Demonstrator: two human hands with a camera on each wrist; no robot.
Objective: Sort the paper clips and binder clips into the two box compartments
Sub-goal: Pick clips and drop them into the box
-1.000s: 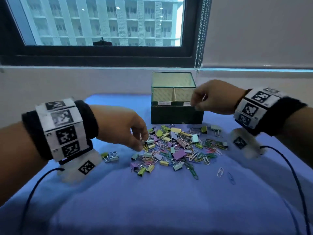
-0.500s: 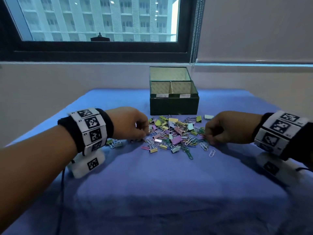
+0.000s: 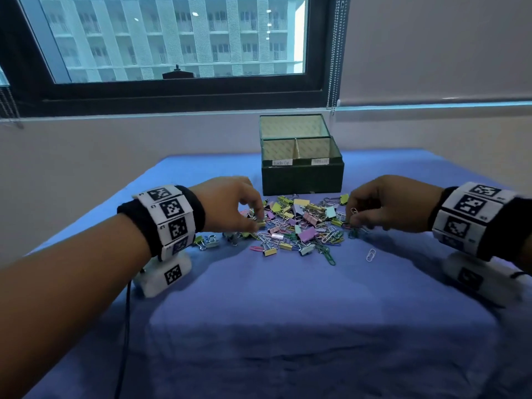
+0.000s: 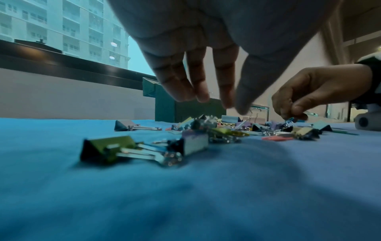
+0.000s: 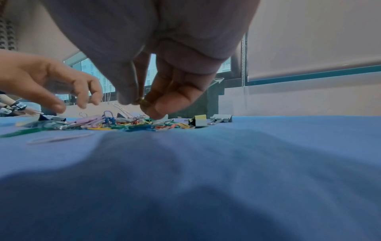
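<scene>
A dark green box (image 3: 302, 180) with two labelled compartments stands open at the far side of the blue cloth. In front of it lies a pile of coloured binder clips and paper clips (image 3: 299, 226). My left hand (image 3: 257, 221) hovers at the pile's left edge. Its fingers (image 4: 198, 88) point down, loosely spread, with nothing between them. My right hand (image 3: 352, 221) is at the pile's right edge, where thumb and fingers pinch a small paper clip (image 5: 142, 101) just above the heap.
A white paper clip (image 3: 370, 255) and a green one (image 3: 328, 256) lie loose in front of the pile. Two binder clips (image 3: 205, 243) sit apart on the left. The box's glass lid (image 3: 293, 126) stands upright behind it, with a wall and window beyond.
My right hand came down from the box's right compartment to the pile and now pinches a paper clip. My left hand stayed at the pile's left edge.
</scene>
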